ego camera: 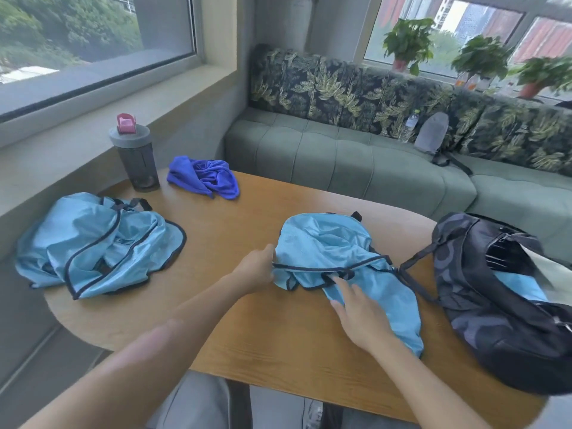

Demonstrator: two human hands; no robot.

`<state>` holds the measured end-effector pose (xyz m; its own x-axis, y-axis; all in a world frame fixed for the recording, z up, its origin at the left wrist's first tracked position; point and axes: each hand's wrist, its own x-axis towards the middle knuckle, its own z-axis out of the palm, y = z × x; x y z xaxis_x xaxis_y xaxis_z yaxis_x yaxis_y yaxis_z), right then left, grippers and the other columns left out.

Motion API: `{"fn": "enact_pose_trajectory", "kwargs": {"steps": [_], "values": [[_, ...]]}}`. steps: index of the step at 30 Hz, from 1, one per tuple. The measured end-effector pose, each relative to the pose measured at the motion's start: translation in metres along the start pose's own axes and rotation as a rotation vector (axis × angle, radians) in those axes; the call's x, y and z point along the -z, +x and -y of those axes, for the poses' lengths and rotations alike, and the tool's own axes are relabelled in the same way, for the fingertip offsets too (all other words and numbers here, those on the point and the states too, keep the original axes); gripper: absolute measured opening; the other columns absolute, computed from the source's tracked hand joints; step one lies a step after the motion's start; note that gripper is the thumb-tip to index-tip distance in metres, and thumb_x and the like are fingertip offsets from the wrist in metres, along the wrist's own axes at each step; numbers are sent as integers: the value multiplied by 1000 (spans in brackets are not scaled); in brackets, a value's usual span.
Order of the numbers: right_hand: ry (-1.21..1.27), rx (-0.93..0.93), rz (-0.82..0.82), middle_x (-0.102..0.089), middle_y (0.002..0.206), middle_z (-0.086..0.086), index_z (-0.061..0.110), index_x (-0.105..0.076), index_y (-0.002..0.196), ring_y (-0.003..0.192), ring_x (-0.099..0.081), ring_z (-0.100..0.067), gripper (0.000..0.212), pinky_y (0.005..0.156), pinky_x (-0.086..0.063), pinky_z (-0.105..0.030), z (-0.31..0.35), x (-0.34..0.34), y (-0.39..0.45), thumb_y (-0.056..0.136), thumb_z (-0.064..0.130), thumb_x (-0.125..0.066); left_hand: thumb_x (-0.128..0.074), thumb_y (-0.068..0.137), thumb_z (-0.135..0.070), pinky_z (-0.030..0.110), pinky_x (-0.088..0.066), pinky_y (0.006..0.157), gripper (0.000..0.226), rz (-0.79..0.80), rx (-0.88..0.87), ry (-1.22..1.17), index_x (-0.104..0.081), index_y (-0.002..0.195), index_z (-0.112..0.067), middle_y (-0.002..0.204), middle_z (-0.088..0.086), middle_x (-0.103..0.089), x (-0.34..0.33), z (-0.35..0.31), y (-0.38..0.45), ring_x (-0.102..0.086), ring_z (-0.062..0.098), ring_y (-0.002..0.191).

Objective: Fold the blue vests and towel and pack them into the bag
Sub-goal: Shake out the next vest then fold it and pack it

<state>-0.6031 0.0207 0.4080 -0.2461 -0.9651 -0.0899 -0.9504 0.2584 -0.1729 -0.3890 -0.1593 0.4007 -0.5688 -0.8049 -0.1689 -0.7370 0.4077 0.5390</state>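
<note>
The left hand (258, 267) pinches the black-trimmed left edge of a light blue vest (328, 243) lying crumpled at the centre of the wooden table (247, 320). The right hand (356, 311) rests on the vest's near part, fingers straight and spread. Just right of the vest, the dark patterned bag (483, 305) lies open near the table's right edge, light blue fabric visible inside. A pile of crumpled vests (93, 246) occupies the left edge. The deep blue towel (204, 176) lies bunched at the far side beside a grey bottle (136, 156). Bare tabletop extends between pile and hands.
</note>
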Motion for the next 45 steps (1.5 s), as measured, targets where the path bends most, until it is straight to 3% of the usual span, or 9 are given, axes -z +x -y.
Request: {"fn": "enact_pose_trajectory", "kwargs": {"steps": [5, 9, 14, 22, 26, 29, 34, 40, 45], "values": [[-116, 93, 47, -64, 117, 3, 33, -32, 153, 105, -62, -23, 48, 87, -51, -39, 8, 6, 11, 107, 45, -36, -64, 84, -7, 42, -52, 73, 31, 46, -135, -84, -44, 103, -23, 93, -4, -60, -1, 4, -46, -59, 22, 82], [-144, 121, 128, -54, 104, 3, 20, -55, 105, 104, -58, -24, 14, 82, -47, -36, 12, 17, 32, 101, 33, -53, -70, 85, -6, 36, -54, 74, 37, 29, -168, -148, -44, 94, -31, 93, -7, -61, 2, 12, -64, -62, 17, 84], [-228, 138, 364, -62, 81, -15, 13, -53, 71, 75, -58, -29, 18, 69, -50, -43, 20, 72, 73, 90, 15, -53, -72, 84, -6, 28, -52, 71, 39, -18, -168, -227, -46, 89, -34, 91, -9, -60, 4, 18, -74, -58, 12, 77], [381, -38, -529, -68, 96, 1, 21, -55, 110, 87, -61, -23, 19, 76, -51, -38, 44, 191, 106, 98, 12, -42, -63, 87, -8, 26, -46, 68, 27, -95, -167, -285, -54, 105, -26, 76, -6, -63, -6, 19, -80, -58, 7, 72], [316, -18, -308, -69, 94, 1, 23, -59, 104, 91, -64, -26, 12, 80, -52, -37, 32, 136, 86, 96, 24, -50, -54, 89, -4, 14, -41, 70, 26, -111, -138, -253, -59, 104, -24, 86, -13, -58, -13, 15, -80, -55, 1, 79], [288, -73, -80, -68, 96, 4, 21, -62, 104, 87, -67, -23, 12, 78, -53, -35, 16, 85, 55, 99, 29, -56, -62, 91, -22, 26, -47, 90, 24, -101, -71, -283, -56, 113, -28, 107, -9, -54, -18, 12, -80, -54, 4, 96], [127, -138, 134, -48, 138, 10, 30, -41, 142, 126, -49, -16, 57, 98, -47, -40, -6, 20, 4, 95, 58, -55, -75, 83, -58, 32, -39, 109, 79, -193, 53, -351, -35, 143, -25, 131, -12, -38, -31, 5, -74, -40, 8, 123], [-12, -82, 53, -52, 114, 11, 32, -49, 107, 107, -54, -15, 8, 85, -46, -32, -20, 7, -11, 106, 26, -45, -50, 104, -27, 36, -40, 95, 11, -288, 13, -42, -54, 111, -20, 119, -1, -49, -31, -8, -61, -39, 21, 102], [757, -401, 66, -61, 85, -7, 10, -65, 94, 68, -54, -16, 10, 56, -43, -26, -45, 98, 51, 100, 8, -57, -55, 102, -28, 25, -44, 59, 10, -241, -11, -347, -55, 95, -21, 78, -5, -60, 20, -19, -65, -52, 9, 66]]}}
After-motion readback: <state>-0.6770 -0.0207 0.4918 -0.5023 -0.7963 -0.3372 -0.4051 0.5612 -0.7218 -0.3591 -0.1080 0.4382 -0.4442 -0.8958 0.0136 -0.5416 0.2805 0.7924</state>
